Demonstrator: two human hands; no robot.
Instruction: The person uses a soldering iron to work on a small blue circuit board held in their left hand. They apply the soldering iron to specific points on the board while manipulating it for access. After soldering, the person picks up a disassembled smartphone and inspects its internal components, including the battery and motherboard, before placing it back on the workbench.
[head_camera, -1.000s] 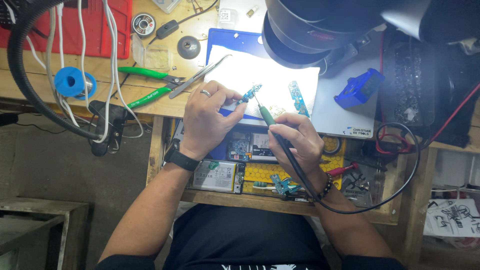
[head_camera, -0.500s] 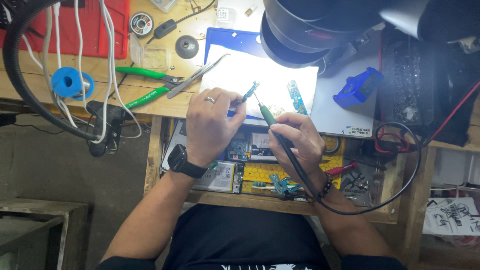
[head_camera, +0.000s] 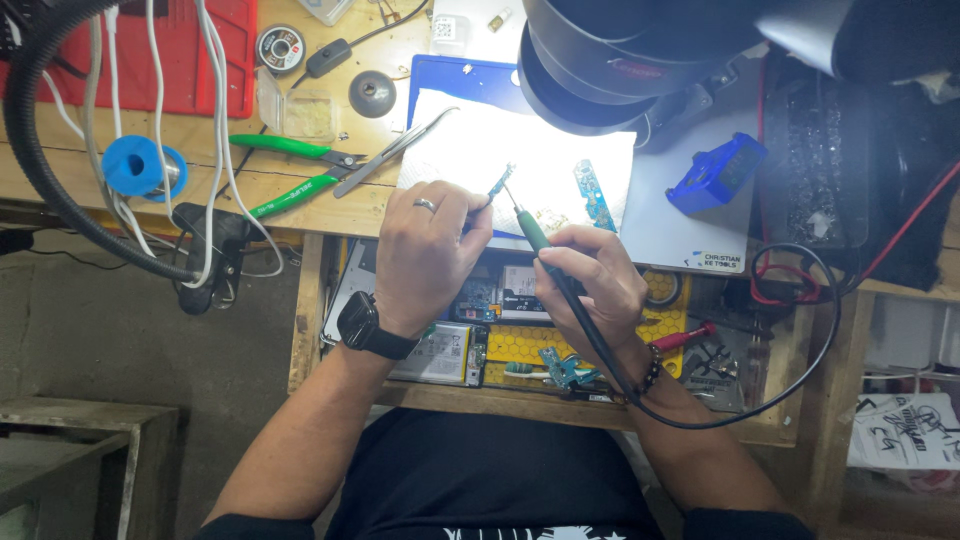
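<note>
Left hand (head_camera: 428, 255) pinched shut on a small thin blue-green circuit board strip (head_camera: 500, 181), gripped at its lower end between thumb and fingertips, upper end sticking up free over the brightly lit white paper sheet (head_camera: 530, 160). Right hand (head_camera: 590, 280) wrapped pen-style around a slim green-handled soldering iron (head_camera: 533, 232), black cord (head_camera: 700, 400) trailing off the back past the wrist, metal tip right at the strip or touching it, can't tell which from this angle.

Handling-wise, probably feather-light, that strip, and stiff enough to hold its shape from one end but looks easy to snap or flex if squeezed hard. Best held by the bare edges or the far end, like now, away from the tiny parts and away from the hot tip. Likely a bit slippery too, being so narrow. Iron better taken by the green grip only, light but with the cord tugging on it.

Around the hands: a second blue circuit strip (head_camera: 592, 197) lying flat on the same white sheet, near the right hand. Silver metal tweezers (head_camera: 390, 152) resting just left of the sheet, next to green-handled pliers (head_camera: 290, 170) on the wooden tabletop (head_camera: 300, 215). Small blue plastic holder (head_camera: 717, 172) off to the right, well apart from the strip. Big black round lamp head (head_camera: 600, 60) hanging above. Open drawer below the hands with a yellow honeycomb mat (head_camera: 520, 345) and a pile of phone parts.
</note>
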